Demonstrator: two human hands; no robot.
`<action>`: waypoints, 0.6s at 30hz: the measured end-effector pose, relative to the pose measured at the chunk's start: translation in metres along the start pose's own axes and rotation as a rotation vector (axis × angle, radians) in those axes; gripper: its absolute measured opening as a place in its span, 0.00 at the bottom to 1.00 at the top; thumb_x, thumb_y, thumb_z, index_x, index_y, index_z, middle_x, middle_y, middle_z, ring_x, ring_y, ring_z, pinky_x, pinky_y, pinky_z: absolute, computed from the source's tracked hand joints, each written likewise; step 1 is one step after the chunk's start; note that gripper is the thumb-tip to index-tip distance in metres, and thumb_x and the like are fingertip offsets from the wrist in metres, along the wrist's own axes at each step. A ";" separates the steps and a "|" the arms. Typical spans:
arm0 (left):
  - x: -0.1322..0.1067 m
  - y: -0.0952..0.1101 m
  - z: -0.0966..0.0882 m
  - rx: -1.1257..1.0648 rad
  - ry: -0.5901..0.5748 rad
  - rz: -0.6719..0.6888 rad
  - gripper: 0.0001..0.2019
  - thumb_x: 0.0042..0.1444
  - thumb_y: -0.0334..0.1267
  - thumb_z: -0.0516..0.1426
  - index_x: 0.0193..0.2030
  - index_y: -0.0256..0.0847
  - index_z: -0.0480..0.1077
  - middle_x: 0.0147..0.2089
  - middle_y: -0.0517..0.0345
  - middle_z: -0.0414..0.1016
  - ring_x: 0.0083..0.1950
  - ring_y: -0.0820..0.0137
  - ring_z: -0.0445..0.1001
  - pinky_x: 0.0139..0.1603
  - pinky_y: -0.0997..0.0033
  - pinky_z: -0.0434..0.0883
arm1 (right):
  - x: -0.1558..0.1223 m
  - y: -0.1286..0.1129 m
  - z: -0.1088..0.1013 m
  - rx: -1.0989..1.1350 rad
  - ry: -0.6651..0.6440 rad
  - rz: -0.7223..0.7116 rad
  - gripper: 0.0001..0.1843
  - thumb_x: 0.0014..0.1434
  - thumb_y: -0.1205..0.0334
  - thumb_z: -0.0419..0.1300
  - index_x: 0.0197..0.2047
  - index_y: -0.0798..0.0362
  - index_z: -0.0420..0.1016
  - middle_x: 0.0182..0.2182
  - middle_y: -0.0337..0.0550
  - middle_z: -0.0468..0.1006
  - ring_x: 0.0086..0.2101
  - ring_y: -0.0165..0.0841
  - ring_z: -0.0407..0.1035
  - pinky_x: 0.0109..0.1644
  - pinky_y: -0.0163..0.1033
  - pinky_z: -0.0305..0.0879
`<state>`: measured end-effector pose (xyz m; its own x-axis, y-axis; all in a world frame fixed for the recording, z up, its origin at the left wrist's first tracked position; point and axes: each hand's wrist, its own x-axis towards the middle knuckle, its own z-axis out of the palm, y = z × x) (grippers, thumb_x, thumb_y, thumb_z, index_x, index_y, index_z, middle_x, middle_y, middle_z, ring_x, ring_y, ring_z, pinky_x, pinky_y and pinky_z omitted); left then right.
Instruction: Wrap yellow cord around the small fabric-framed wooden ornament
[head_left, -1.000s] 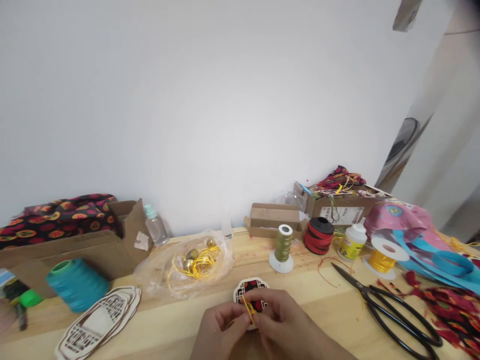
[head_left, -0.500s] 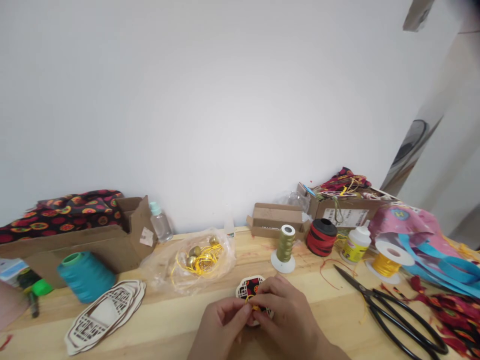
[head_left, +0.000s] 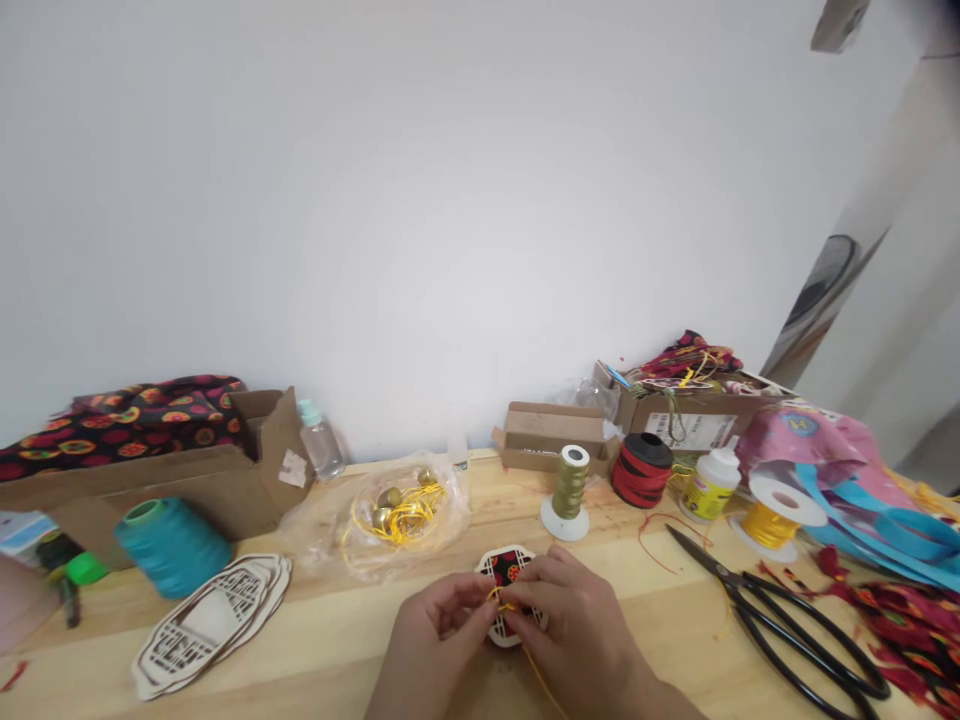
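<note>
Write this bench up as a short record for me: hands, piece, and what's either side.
Left hand: pinching yellow cord
Right hand: pinching the same cord
Piece: lattice-framed ornament with patterned fabric, partly covered by the right hand
Left side: teal thread cone, stacked lattice frames
Right side: olive thread spool, squeeze bottle, black-handled scissors

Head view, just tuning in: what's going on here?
A person's left hand and right hand are close together, fingers pinching yellow cord above a small pale-framed panel with dark patterned fabric. One strand runs down toward the picture's bottom edge. Black-handled scissors lie off to the right, and an olive thread spool stands beyond the panel.
</note>
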<state>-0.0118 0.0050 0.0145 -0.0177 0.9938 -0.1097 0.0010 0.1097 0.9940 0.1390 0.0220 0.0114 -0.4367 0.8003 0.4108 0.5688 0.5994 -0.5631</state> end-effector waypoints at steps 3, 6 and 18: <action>0.000 -0.001 0.001 -0.025 0.017 0.007 0.11 0.38 0.34 0.60 0.32 0.39 0.70 0.24 0.61 0.76 0.27 0.70 0.71 0.28 0.76 0.67 | 0.000 -0.002 -0.001 0.028 -0.006 0.033 0.08 0.48 0.67 0.56 0.31 0.47 0.74 0.27 0.38 0.73 0.30 0.31 0.62 0.32 0.34 0.56; 0.000 -0.001 0.001 -0.018 -0.021 0.004 0.12 0.40 0.35 0.59 0.35 0.38 0.68 0.24 0.61 0.76 0.27 0.71 0.71 0.29 0.76 0.65 | -0.001 -0.004 -0.002 0.074 -0.009 0.070 0.07 0.49 0.66 0.56 0.31 0.46 0.74 0.28 0.38 0.73 0.31 0.31 0.62 0.33 0.34 0.56; -0.003 -0.001 0.001 0.115 -0.032 0.023 0.10 0.40 0.34 0.59 0.32 0.36 0.69 0.24 0.58 0.73 0.25 0.73 0.68 0.25 0.77 0.61 | 0.010 -0.003 -0.011 0.800 -0.149 0.405 0.06 0.42 0.65 0.59 0.18 0.56 0.72 0.27 0.38 0.63 0.28 0.28 0.61 0.30 0.31 0.57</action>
<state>-0.0106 0.0020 0.0140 0.0152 0.9960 -0.0886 0.1163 0.0862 0.9895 0.1410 0.0281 0.0252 -0.4258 0.9048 0.0071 0.0695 0.0405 -0.9968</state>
